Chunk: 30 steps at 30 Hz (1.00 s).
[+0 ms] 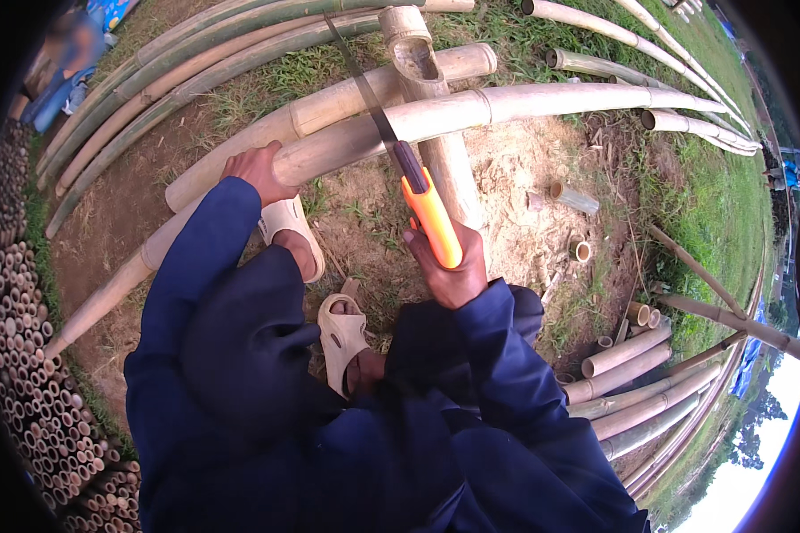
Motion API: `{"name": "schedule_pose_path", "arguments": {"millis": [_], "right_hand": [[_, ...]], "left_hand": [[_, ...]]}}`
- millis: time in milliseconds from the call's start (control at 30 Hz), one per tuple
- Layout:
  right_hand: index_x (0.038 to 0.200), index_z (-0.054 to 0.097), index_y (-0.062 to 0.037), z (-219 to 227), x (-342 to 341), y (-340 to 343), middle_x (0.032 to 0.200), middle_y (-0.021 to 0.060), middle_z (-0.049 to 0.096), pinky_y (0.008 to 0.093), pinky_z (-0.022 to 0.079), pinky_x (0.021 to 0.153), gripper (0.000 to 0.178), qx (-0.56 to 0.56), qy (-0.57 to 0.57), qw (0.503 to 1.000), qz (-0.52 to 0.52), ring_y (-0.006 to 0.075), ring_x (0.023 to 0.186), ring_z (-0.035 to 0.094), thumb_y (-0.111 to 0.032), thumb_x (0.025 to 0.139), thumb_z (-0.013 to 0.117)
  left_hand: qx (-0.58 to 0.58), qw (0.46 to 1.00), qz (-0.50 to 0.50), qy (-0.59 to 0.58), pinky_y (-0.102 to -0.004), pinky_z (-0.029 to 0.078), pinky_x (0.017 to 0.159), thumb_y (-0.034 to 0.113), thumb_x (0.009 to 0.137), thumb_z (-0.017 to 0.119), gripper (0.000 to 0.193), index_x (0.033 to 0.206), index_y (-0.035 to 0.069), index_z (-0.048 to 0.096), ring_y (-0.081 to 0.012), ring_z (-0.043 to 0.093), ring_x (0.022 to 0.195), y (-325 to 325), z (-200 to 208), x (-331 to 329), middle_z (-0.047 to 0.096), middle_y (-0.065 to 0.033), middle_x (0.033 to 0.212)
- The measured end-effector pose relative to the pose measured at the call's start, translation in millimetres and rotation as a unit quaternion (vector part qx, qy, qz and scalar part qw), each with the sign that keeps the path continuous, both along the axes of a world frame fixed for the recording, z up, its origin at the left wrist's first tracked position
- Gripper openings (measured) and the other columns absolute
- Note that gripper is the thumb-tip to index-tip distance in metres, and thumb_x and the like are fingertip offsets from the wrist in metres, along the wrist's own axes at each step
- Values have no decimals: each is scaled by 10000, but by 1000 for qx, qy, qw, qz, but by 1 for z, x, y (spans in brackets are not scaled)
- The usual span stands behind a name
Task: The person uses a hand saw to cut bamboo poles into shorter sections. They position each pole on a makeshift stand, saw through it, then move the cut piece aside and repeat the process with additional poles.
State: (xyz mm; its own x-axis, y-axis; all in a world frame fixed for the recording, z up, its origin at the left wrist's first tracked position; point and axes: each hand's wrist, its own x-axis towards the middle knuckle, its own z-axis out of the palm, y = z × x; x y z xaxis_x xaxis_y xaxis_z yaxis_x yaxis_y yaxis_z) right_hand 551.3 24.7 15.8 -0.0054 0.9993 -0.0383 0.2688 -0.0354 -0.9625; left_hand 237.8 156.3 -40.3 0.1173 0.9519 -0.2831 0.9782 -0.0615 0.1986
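Note:
My right hand (458, 274) is closed round the orange handle of a hand saw (433, 220). Its long dark blade points away from me and lies across a thick pale bamboo pole (524, 102), touching or just over it. At the near left end of this pole, my left hand (262, 174) grips it; some fingers are hidden behind the bamboo. Under the pole runs a notched bamboo post (458, 182), with a hollow cut open near its far end. Another thick bamboo piece (231, 166) lies just beyond my left hand.
Long bamboo poles (213, 67) lie at the far left, and more (627, 400) at the near right. Stacked cut bamboo tubes (36, 373) line the left edge. Short offcuts (574, 197) lie on the sawdust-strewn ground. A person (58, 84) is at the far left.

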Motion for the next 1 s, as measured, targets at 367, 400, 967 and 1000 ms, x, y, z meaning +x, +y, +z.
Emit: {"name": "schedule_pose_path", "arguments": {"millis": [367,400,967,1000], "right_hand": [[926,678,41,15,30,-51,670,91,611,342,460,569,136,-67,-59,996,2,156,572,531,-85,950,724],[819,620,32,-6,16,-25,625,86,555,347,423,539,217,-34,2,999,-19,151,543,483,-98,944,742],[797,599,27,-10,-2,4,611,68,516,365,400,536,251,-1,30,1000,6,136,563,446,-112,937,754],[849,622,28,6,12,-27,641,76,556,360,424,553,198,-11,-16,1000,4,143,572,468,-98,942,743]], "left_hand": [[5,1000,-10,-3,-487,547,948,407,608,873,829,1310,33,639,-407,718,1027,5,-13,2,744,-244,1058],[20,1000,-15,-1,-486,550,942,403,605,876,830,1307,28,639,-410,720,1015,8,-11,6,745,-242,1045],[-11,1000,-7,-28,-455,547,959,383,589,880,848,1330,39,655,-415,707,1054,8,-1,-11,730,-275,1088],[-24,999,-6,-29,-453,548,956,380,586,879,843,1327,41,660,-415,707,1053,7,-4,-13,730,-275,1085]]}}
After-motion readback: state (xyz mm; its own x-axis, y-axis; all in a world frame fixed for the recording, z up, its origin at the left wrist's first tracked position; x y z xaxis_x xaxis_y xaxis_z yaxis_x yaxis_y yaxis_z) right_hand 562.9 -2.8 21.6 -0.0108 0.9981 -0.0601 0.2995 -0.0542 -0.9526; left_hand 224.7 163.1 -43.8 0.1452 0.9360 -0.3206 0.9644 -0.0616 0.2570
